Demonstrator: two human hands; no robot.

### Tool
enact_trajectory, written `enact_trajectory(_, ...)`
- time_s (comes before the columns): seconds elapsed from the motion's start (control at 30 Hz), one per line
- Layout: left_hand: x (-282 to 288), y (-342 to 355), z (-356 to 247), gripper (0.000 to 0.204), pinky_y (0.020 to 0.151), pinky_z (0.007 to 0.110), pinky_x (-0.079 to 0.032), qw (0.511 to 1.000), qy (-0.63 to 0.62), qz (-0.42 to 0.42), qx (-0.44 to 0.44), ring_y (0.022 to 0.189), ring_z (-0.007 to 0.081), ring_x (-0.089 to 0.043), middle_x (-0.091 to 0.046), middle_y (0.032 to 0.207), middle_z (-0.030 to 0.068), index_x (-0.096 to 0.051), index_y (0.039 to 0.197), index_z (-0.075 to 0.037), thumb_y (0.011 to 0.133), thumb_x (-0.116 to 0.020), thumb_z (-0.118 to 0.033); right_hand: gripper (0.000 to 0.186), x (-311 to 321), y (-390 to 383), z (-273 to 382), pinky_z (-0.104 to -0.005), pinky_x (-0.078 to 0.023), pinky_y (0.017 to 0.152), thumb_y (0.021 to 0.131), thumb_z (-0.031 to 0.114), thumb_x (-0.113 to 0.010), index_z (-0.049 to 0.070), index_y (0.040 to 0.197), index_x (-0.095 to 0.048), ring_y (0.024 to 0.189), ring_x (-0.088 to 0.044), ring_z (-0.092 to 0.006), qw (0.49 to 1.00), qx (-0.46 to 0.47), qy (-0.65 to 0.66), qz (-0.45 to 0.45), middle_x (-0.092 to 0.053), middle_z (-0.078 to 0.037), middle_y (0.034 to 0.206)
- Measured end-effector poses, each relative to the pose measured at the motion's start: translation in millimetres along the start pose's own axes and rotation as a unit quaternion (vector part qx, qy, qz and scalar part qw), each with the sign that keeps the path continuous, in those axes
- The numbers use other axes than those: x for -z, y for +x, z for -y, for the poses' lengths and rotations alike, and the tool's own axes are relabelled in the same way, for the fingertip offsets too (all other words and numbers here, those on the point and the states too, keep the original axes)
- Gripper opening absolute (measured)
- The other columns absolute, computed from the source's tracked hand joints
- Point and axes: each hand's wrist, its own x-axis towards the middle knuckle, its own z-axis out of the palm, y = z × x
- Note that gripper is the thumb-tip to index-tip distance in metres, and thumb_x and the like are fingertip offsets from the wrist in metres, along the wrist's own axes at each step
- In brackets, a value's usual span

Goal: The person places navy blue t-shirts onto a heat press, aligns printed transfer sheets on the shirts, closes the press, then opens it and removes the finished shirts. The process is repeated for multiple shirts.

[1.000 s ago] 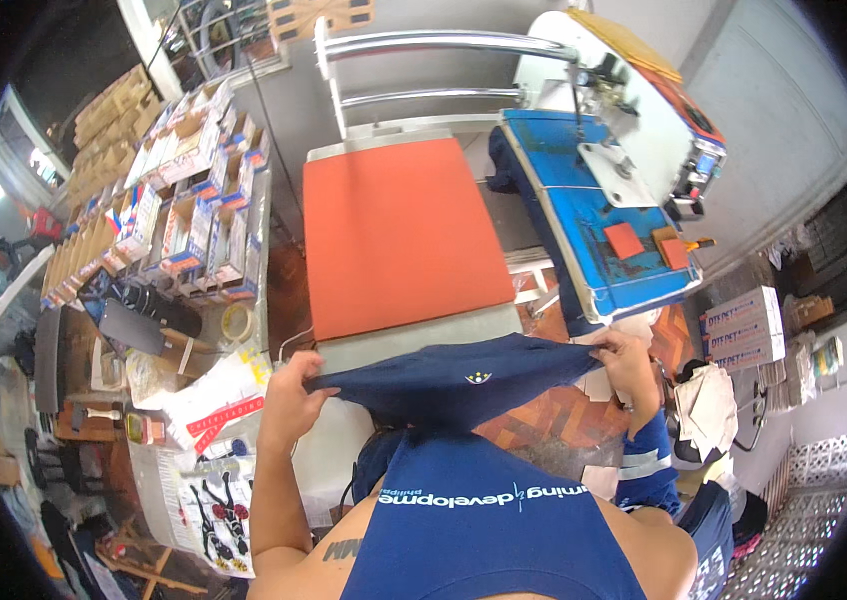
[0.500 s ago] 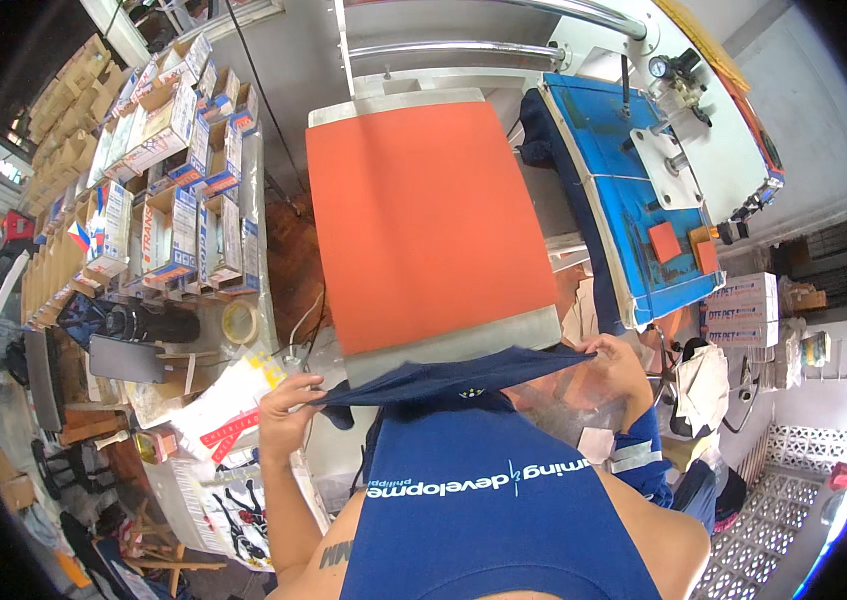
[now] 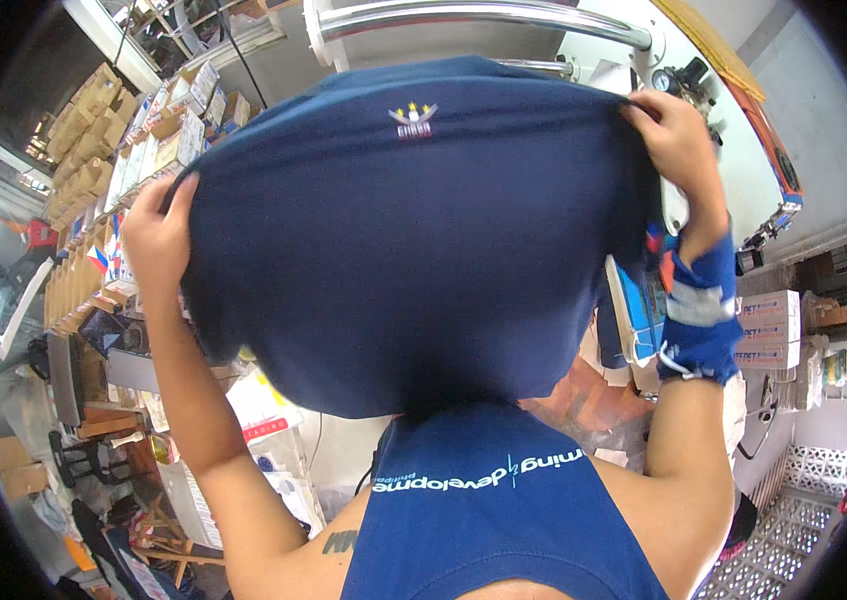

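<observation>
A dark navy shirt (image 3: 414, 260) is stretched wide between my hands, raised in front of me. Near its upper edge it carries a small emblem (image 3: 414, 118) with yellow stars. My left hand (image 3: 158, 232) pinches the cloth at the left edge. At the upper right corner, my right hand (image 3: 676, 140) grips it between thumb and fingers. The cloth bulges toward me and its lower part hangs close to my blue top. The orange pad is hidden behind the shirt. A blue band with a grey strap (image 3: 701, 305) wraps my right forearm.
Chrome bars (image 3: 484, 14) of a white machine run behind the shirt, with a gauge (image 3: 662, 80) at the right. Part of a blue plate (image 3: 634, 310) shows beside the cloth. Open cardboard boxes (image 3: 169, 145) fill the left; closed white cartons (image 3: 769, 328) are stacked at right.
Both hands have risen and moved farther apart with the shirt. Bunched low before, the shirt is now spread out and covers the orange pad and most of the blue plate.
</observation>
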Motion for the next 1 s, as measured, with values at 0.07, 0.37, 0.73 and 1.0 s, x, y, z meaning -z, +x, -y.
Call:
enact_trajectory(0.07,-44,42,21,0.024,0.08,0.029,-0.052,0.999,0.011,0.003,-0.041,0.081,0.0143,-0.067,-0.075,0.09,0.0076,-0.076,0.104,0.003,0.095,-0.076,-0.019,0.028,-45,42,-20,-0.0436,-0.056,0.087,0.091,0.025,-0.068,0.004,0.108,-0.077,0.096,-0.072,-0.0378,0.996,0.008,-0.082,-0.028,-0.076,-0.02,0.102)
enact_trajectory(0.37,-241,73,131,0.028,0.065,0.034,-0.062,0.904,-0.176,0.1,0.377,0.076,0.0256,-0.076,-0.076,0.086,0.0175,-0.07,0.115,0.007,0.095,-0.071,-0.013,0.026,-260,104,-99,-0.0329,-0.062,0.059,0.095,0.013,-0.061,0.009,0.117,-0.075,0.066,-0.076,-0.0209,0.873,-0.423,0.243,0.015,-0.079,-0.013,0.092)
enact_trajectory(0.73,-332,80,153,0.035,0.083,0.04,-0.061,0.967,-0.098,0.001,0.235,0.094,0.0306,-0.076,-0.075,0.109,0.021,-0.064,0.127,0.007,0.096,-0.069,-0.009,0.037,-373,128,-143,-0.0441,-0.054,0.101,0.089,0.029,-0.071,0.005,0.117,-0.075,0.113,-0.07,-0.0385,0.959,-0.273,0.058,-0.058,-0.074,-0.022,0.117)
enact_trajectory(1.0,-388,25,63,0.053,0.117,0.057,-0.035,0.95,0.135,0.242,-0.147,0.133,0.0364,-0.054,-0.062,0.141,0.0128,-0.063,0.14,-0.011,0.1,-0.06,-0.045,0.065,-398,71,-22,-0.0609,-0.028,0.122,0.101,0.059,-0.052,0.015,0.149,-0.055,0.149,-0.039,-0.0379,0.985,-0.029,-0.104,0.137,-0.048,-0.015,0.158)
